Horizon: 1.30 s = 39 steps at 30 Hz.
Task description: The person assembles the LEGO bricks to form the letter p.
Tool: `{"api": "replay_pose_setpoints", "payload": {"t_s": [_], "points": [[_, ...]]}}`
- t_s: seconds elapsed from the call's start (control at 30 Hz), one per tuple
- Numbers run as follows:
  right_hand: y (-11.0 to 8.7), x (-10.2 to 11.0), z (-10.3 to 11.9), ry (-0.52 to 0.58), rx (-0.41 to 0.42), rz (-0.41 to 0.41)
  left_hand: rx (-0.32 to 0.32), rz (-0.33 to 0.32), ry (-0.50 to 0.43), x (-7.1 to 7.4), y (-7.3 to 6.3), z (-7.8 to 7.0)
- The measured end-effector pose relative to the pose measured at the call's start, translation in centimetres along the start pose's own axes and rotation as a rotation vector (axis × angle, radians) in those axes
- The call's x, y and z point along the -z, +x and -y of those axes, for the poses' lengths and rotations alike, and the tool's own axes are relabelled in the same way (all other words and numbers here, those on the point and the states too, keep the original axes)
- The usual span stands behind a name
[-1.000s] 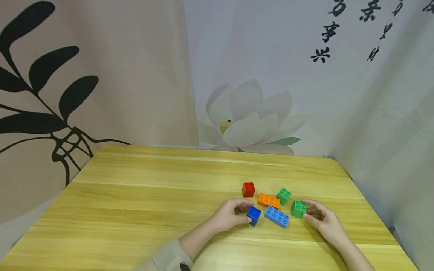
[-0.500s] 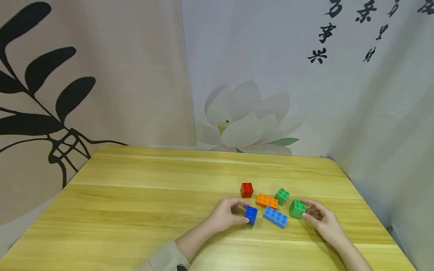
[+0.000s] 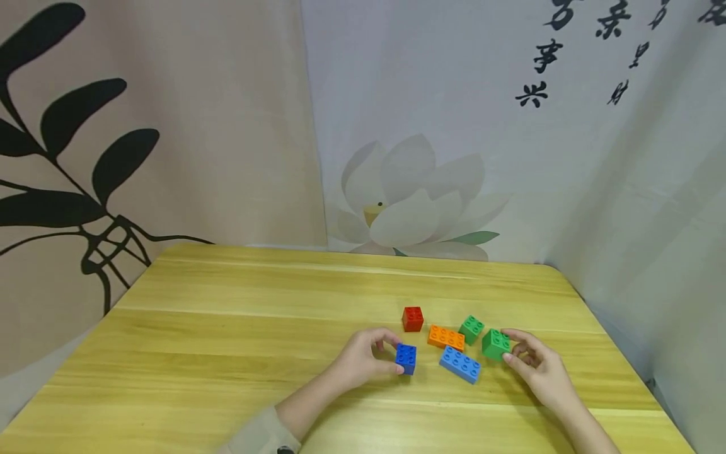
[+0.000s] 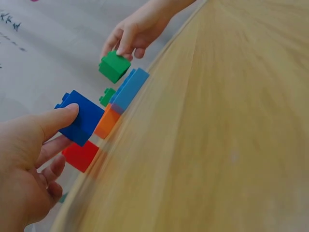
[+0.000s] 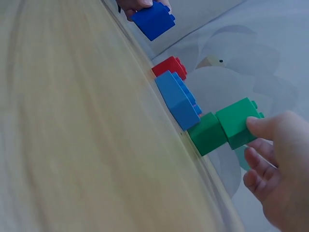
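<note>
My left hand (image 3: 363,361) pinches a dark blue toy brick (image 3: 405,359) between thumb and fingers; in the left wrist view the blue brick (image 4: 82,118) is raised off the table. At the right, my right hand (image 3: 539,369) pinches a green brick (image 3: 496,344) the same way, and the right wrist view shows this green brick (image 5: 237,123) held above the tabletop. Between the hands lie a light blue long brick (image 3: 460,364), an orange long brick (image 3: 446,337) and a second green brick (image 3: 471,329). A red brick (image 3: 413,319) stands behind the dark blue one.
The wooden table (image 3: 227,347) spreads wide to the left of the bricks. Behind it hangs a pale cloth backdrop (image 3: 238,126) with printed leaves, a lotus and dark writing, and it continues along the right side.
My left hand has moved left with the dark blue brick, away from the light blue one. My right hand has shifted slightly up and left with its green brick. The other bricks stay put.
</note>
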State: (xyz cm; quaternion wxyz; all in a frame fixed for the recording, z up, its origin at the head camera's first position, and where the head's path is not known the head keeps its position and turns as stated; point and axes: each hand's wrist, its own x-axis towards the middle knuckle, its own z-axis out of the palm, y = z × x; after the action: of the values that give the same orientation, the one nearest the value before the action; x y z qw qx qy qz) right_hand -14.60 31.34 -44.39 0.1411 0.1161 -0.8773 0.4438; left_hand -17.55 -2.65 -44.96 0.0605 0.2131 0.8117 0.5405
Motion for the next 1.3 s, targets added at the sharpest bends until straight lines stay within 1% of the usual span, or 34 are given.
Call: {"api": "replay_pose_setpoints", "payload": {"t_s": [0.3, 0.6, 0.77, 1.03, 1.2, 1.3], "points": [[-0.1, -0.3, 1.4, 0.048, 0.044, -0.036, -0.015, 0.006, 0.004, 1.2, -1.1, 0.1], [-0.1, -0.7, 2.6, 0.102, 0.097, -0.044, 0.010, -0.006, 0.002, 2.2, -2.3, 0.4], [-0.3, -1.1, 3.2, 0.118, 0.119, -0.028, -0.008, -0.005, -0.001, 2.8, -2.9, 0.9], [-0.5, -1.9, 4.3, 0.158, 0.158, -0.013, 0.030, 0.003, -0.007, 3.7, -4.0, 1.1], [-0.6, -2.4, 5.0, 0.175, 0.164, 0.010, 0.027, 0.003, 0.005, 4.2, -4.5, 1.4], [-0.6, -2.8, 5.2, 0.183, 0.191, 0.024, 0.024, 0.007, 0.007, 4.4, -4.9, 1.6]]}}
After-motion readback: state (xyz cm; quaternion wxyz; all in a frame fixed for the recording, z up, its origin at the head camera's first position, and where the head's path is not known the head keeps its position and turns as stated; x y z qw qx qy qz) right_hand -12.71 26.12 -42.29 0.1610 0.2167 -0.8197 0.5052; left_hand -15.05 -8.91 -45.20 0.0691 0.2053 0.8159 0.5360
